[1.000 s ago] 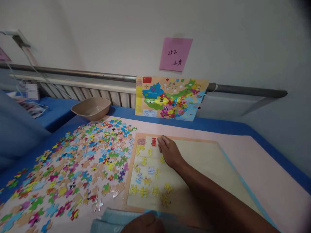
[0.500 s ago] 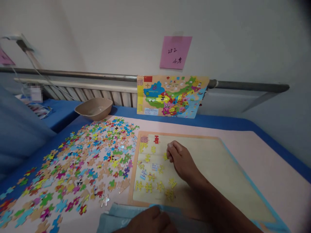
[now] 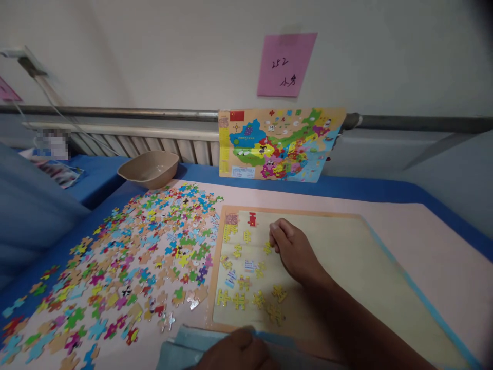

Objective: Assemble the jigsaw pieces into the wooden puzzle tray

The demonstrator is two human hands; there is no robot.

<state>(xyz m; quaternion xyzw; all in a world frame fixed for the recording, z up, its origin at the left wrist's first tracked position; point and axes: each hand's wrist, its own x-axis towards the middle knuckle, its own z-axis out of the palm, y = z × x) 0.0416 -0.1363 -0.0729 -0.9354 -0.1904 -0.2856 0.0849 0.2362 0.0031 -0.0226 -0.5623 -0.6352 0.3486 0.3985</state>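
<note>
My right hand point(image 3: 295, 249) is closed in a loose fist above the pale puzzle board point(image 3: 346, 277). Beside its curled fingers lies a yellow puzzle piece point(image 3: 267, 248); anything inside the fist is hidden. Several more yellow pieces point(image 3: 239, 300) are spread over the board's left part, along with a red piece point(image 3: 252, 220) near the top edge and two pale blue printed pieces point(image 3: 250, 265). At the front edge of the board my left hand point(image 3: 234, 352) rests with curled fingers, next to a folded teal cloth-like item point(image 3: 181, 347). What it grips, if anything, cannot be seen.
A wide heap of mixed puzzle pieces point(image 3: 142, 257) covers the pink surface left of the board. Behind it stands a tan bowl point(image 3: 149, 169). A colourful map picture point(image 3: 281, 145) leans against the wall rail point(image 3: 154, 114), under a pink note point(image 3: 287, 64). A blue curtain point(image 3: 34, 210) hangs at left.
The view has shifted slightly, so the map and note sit higher. My right hand stays closed over nearly the same spot by the yellow piece. My left hand has barely moved.
</note>
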